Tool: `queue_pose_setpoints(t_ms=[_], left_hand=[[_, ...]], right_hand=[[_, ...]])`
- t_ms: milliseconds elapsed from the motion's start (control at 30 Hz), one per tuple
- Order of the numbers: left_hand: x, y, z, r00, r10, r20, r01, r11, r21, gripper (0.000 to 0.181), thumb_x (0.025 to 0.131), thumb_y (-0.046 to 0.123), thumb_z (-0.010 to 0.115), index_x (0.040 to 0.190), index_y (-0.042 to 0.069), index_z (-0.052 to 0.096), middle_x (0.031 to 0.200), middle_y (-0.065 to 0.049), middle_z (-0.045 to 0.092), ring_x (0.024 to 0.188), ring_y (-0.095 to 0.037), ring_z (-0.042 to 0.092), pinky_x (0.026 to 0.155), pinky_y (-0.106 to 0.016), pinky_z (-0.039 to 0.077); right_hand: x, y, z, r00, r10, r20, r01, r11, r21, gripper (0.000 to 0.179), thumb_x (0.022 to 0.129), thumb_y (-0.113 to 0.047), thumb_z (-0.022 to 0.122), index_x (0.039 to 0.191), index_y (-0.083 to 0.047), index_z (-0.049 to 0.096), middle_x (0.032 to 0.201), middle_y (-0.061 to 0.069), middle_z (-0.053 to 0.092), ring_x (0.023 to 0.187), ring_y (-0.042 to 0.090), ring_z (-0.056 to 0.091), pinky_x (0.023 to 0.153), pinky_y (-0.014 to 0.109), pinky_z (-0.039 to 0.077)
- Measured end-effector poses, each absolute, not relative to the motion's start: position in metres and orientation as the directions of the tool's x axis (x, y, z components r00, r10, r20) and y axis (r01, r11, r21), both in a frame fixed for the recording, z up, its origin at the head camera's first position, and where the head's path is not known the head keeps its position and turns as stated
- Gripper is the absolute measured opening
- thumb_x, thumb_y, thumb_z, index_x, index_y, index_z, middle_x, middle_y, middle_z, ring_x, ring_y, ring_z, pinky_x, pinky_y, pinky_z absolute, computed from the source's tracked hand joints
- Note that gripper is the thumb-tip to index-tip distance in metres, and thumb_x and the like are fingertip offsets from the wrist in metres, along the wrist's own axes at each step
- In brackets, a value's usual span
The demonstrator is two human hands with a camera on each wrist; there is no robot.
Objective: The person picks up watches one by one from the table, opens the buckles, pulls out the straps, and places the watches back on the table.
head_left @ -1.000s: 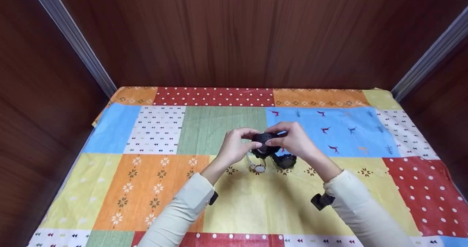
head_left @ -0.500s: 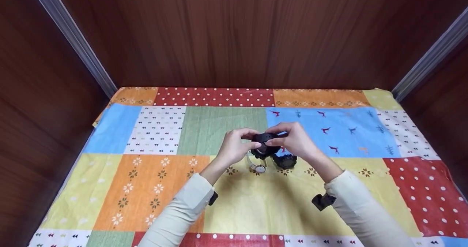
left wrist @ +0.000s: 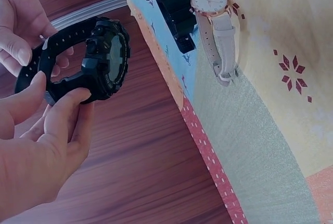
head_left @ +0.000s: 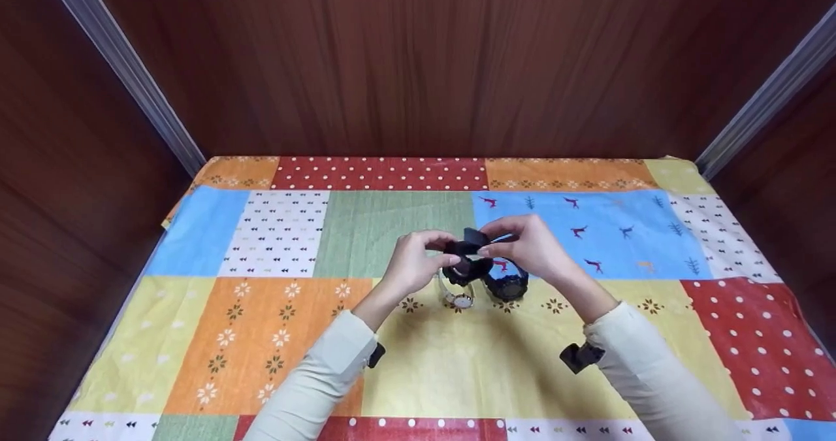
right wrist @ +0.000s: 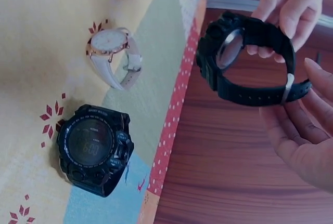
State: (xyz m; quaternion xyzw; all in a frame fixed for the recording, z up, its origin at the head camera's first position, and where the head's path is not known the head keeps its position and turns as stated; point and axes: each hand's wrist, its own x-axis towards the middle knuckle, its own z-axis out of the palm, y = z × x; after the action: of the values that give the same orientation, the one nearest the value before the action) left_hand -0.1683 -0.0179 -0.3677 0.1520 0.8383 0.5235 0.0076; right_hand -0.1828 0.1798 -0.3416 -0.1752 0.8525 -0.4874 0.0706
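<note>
Both hands hold a black wristwatch [head_left: 465, 270] above the table, its strap curved into a loop. My left hand [head_left: 413, 264] pinches the strap near the case, thumb on one side and fingers on the other. With thumb and fingers, my right hand [head_left: 532, 250] pinches the far end of the strap, where a metal buckle [right wrist: 287, 88] shows in the right wrist view. The round case [left wrist: 108, 60] faces away from both hands. Below lie a second black digital watch [right wrist: 89, 143] and a white-strapped watch [right wrist: 110, 42] with a rose-gold case and white dial, strap buckled.
A patchwork-patterned cloth [head_left: 431, 375] covers the table. Brown wood-grain panels [head_left: 418, 62] stand behind it and at both sides, with metal strips at the corners. A small black camera [head_left: 581, 357] is worn on the right wrist.
My right hand has shifted slightly right and up, and a strap end now stands up apart from the rest of the band. The two watches on the table lie as before.
</note>
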Motion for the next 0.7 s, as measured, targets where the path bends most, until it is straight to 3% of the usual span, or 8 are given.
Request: queue_pose_setpoints(t_ms=[167, 300, 567, 700], left_hand=[[-0.168, -0.018, -0.368, -0.952, 0.262, 0.157, 0.254, 0.396, 0.882, 0.019, 0.079, 0.005, 0.069, 0.098, 0.001, 0.067, 0.090, -0.008, 0.068, 0.092, -0.023, 0.061, 0.084, -0.040, 0.046], [-0.168, -0.017, -0.368, -0.952, 0.262, 0.159, 0.261, 0.416, 0.871, 0.019, 0.079, 0.006, 0.069, 0.098, 0.002, 0.068, 0.090, -0.007, 0.068, 0.092, -0.022, 0.061, 0.083, -0.035, 0.046], [-0.168, -0.019, -0.369, -0.953, 0.260, 0.158, 0.255, 0.398, 0.881, 0.020, 0.079, 0.006, 0.069, 0.098, 0.002, 0.069, 0.093, -0.008, 0.068, 0.093, -0.023, 0.062, 0.082, -0.039, 0.047], [-0.168, -0.019, -0.370, -0.953, 0.262, 0.153, 0.253, 0.404, 0.879, 0.020, 0.078, 0.006, 0.070, 0.098, 0.003, 0.070, 0.093, -0.007, 0.068, 0.092, -0.021, 0.062, 0.081, -0.035, 0.048]], right_hand=[[-0.183, 0.185, -0.341, -0.934, -0.356, 0.040, -0.213, 0.462, -0.861, 0.023, 0.077, -0.005, 0.071, 0.098, 0.003, 0.068, 0.090, 0.013, 0.067, 0.076, 0.016, 0.063, 0.066, 0.023, 0.051], [-0.183, 0.189, -0.342, -0.936, -0.351, 0.028, -0.197, 0.457, -0.868, 0.024, 0.077, -0.006, 0.072, 0.099, 0.004, 0.066, 0.089, 0.013, 0.067, 0.073, 0.014, 0.062, 0.065, 0.022, 0.050], [-0.183, 0.196, -0.342, -0.928, -0.372, 0.038, -0.213, 0.445, -0.870, 0.025, 0.078, -0.007, 0.071, 0.100, 0.003, 0.065, 0.091, 0.014, 0.067, 0.084, 0.024, 0.062, 0.071, 0.024, 0.050], [-0.183, 0.199, -0.343, -0.923, -0.381, 0.042, -0.217, 0.427, -0.878, 0.026, 0.078, -0.007, 0.071, 0.100, 0.004, 0.065, 0.092, 0.015, 0.066, 0.085, 0.023, 0.062, 0.071, 0.024, 0.050]])
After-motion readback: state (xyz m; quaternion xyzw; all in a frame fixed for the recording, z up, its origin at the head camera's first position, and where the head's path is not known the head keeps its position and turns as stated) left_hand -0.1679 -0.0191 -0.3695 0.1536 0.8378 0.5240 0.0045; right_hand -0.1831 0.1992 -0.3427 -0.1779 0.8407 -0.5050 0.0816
